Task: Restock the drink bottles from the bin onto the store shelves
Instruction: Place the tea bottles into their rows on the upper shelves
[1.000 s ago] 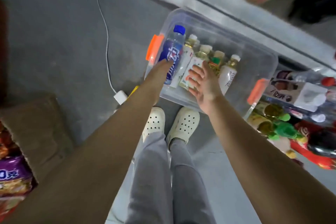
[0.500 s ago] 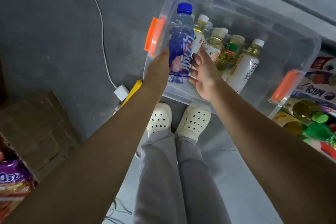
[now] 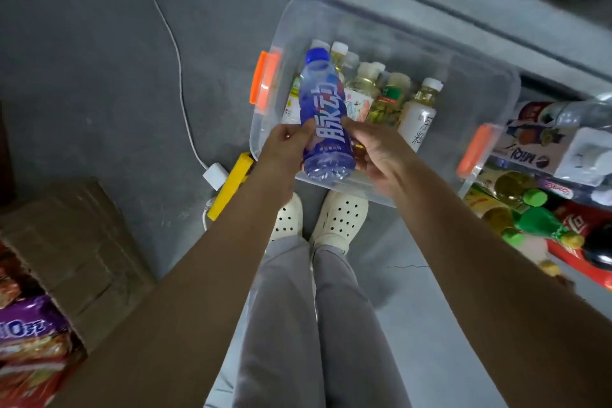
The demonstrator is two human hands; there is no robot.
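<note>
A blue drink bottle (image 3: 324, 122) with a blue cap and white lettering is held above the near edge of a clear plastic bin (image 3: 477, 76) with orange handles. My left hand (image 3: 284, 146) grips its left side and my right hand (image 3: 374, 149) its right side, both near the bottle's base. Several yellow-green tea bottles (image 3: 390, 99) with white caps stand inside the bin behind it. The store shelf (image 3: 563, 169) at the right holds lying bottles.
A white cable and plug (image 3: 215, 174) and a yellow object (image 3: 231, 185) lie on the grey floor left of the bin. A cardboard box (image 3: 66, 242) and snack bags (image 3: 29, 348) sit at lower left. My feet in white clogs (image 3: 318, 215) stand just before the bin.
The blue bottle has come up out of the bin toward me. My right hand left the tea bottles and now grips the blue bottle together with the left.
</note>
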